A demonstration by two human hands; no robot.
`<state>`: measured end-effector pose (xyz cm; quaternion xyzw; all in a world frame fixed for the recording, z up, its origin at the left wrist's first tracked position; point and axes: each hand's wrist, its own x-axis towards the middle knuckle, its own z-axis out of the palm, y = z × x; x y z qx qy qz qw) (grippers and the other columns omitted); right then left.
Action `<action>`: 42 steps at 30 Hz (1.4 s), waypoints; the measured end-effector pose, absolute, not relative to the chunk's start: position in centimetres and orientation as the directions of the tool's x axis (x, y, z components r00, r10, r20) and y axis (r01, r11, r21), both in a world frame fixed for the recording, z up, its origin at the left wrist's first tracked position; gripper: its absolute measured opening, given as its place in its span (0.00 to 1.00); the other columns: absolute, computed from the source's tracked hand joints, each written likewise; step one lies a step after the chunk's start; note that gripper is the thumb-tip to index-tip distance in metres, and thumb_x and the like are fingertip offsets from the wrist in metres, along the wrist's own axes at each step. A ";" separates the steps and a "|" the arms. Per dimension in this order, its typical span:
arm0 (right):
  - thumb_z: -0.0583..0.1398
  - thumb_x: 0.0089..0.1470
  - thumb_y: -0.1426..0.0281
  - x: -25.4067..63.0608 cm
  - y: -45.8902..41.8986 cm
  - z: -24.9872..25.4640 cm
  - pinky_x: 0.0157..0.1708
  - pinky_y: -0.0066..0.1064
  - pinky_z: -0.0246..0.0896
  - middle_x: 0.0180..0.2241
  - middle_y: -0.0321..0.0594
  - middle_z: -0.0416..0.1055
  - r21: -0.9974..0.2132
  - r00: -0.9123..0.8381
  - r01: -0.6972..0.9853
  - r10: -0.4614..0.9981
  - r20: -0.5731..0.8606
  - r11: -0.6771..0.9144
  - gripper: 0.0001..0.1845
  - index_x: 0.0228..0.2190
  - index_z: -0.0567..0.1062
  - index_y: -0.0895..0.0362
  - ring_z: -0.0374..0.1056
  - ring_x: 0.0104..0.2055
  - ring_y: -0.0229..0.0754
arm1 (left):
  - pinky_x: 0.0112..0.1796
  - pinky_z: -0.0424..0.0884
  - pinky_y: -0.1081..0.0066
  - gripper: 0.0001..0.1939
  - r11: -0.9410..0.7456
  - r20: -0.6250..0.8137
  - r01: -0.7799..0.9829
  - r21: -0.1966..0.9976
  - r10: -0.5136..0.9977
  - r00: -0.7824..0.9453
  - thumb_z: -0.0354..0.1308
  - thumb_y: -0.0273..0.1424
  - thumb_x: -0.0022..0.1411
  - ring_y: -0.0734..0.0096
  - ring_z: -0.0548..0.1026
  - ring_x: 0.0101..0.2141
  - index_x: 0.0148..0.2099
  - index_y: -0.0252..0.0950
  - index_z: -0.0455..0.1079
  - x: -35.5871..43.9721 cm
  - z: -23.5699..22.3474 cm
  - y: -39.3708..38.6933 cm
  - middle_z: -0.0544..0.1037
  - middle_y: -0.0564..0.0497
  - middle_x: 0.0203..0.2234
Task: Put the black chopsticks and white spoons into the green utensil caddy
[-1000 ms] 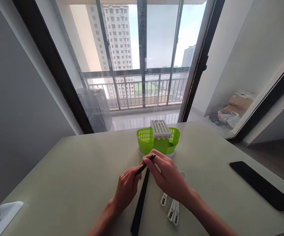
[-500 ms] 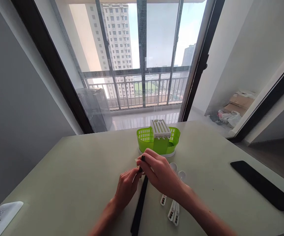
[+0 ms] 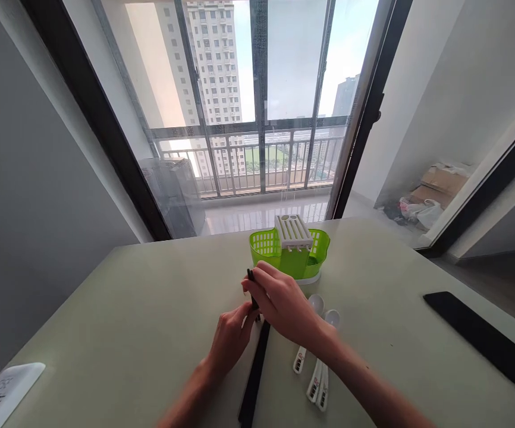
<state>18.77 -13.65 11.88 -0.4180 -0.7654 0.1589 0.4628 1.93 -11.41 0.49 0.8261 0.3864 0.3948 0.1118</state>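
Observation:
My right hand [image 3: 278,294] is closed around the upper part of some dark chopsticks [image 3: 251,275], whose tips poke up between thumb and fingers. Just below and to the left, my left hand [image 3: 231,334] pinches at their lower part; the fingers of both hands hide most of their length. More black chopsticks [image 3: 256,374] lie bunched on the table under the hands, pointing towards me. White spoons with printed handles [image 3: 300,360] rest beneath and beside my right forearm, partly covered by it. Beyond the hands stands a green utensil basket [image 3: 295,261] with a white slotted top [image 3: 294,230].
The pale table [image 3: 150,309] ends at glass sliding doors. A black flat board-like piece [image 3: 480,339] lies at the right edge. At the left corner is a white printed item [image 3: 10,386], cut off by the frame.
The right hand has shifted slightly up, and the chopstick ends now show higher and more clearly above its fingers. The left hand has hardly moved. The view has shifted a little.

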 end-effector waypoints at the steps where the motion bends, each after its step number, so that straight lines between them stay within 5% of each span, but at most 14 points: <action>1: 0.52 0.72 0.67 18.9 -13.6 11.8 0.31 0.28 0.54 0.32 0.34 0.64 -0.635 -0.215 0.493 0.791 0.573 0.594 0.16 0.29 0.64 0.52 0.59 0.29 0.36 | 0.29 0.70 0.75 0.15 -0.670 0.549 0.550 0.499 0.735 0.397 0.48 0.34 0.77 0.73 0.76 0.24 0.38 0.38 0.73 2.0 0.5 -11.4 0.82 0.53 0.27; 17: 0.56 0.70 0.63 19.6 -13.3 13.4 0.37 0.31 0.62 0.33 0.36 0.71 -0.684 -0.067 0.442 0.782 0.620 0.580 0.11 0.35 0.72 0.52 0.66 0.33 0.39 | 0.40 0.78 0.72 0.12 -0.594 0.432 0.501 0.629 0.804 0.409 0.52 0.35 0.76 0.69 0.83 0.34 0.45 0.41 0.77 2.1 0.7 -11.4 0.85 0.54 0.35; 31: 0.57 0.69 0.63 20.4 -12.5 14.6 0.34 0.30 0.63 0.32 0.37 0.75 -0.649 -0.012 0.492 0.750 0.661 0.580 0.12 0.32 0.74 0.53 0.69 0.32 0.39 | 0.40 0.78 0.70 0.09 -0.543 0.365 0.545 0.639 0.838 0.406 0.55 0.34 0.74 0.66 0.85 0.38 0.46 0.44 0.78 2.2 0.4 -11.5 0.87 0.57 0.41; 38: 0.59 0.67 0.56 22.4 -10.8 17.8 0.29 0.30 0.62 0.25 0.33 0.71 -0.677 0.142 0.465 0.707 0.693 0.570 0.17 0.32 0.74 0.53 0.68 0.26 0.37 | 0.41 0.78 0.72 0.10 -0.523 0.370 0.534 0.665 0.851 0.373 0.54 0.35 0.74 0.70 0.84 0.37 0.49 0.45 0.76 2.1 -0.2 -11.3 0.86 0.57 0.40; 42: 0.59 0.68 0.57 23.9 -8.7 20.5 0.27 0.29 0.60 0.22 0.30 0.68 -0.671 0.256 0.418 0.630 0.733 0.612 0.16 0.33 0.76 0.54 0.66 0.23 0.34 | 0.36 0.77 0.72 0.08 -0.500 0.369 0.551 0.668 0.866 0.338 0.55 0.35 0.73 0.73 0.81 0.28 0.50 0.44 0.74 2.2 -0.5 -11.2 0.86 0.57 0.36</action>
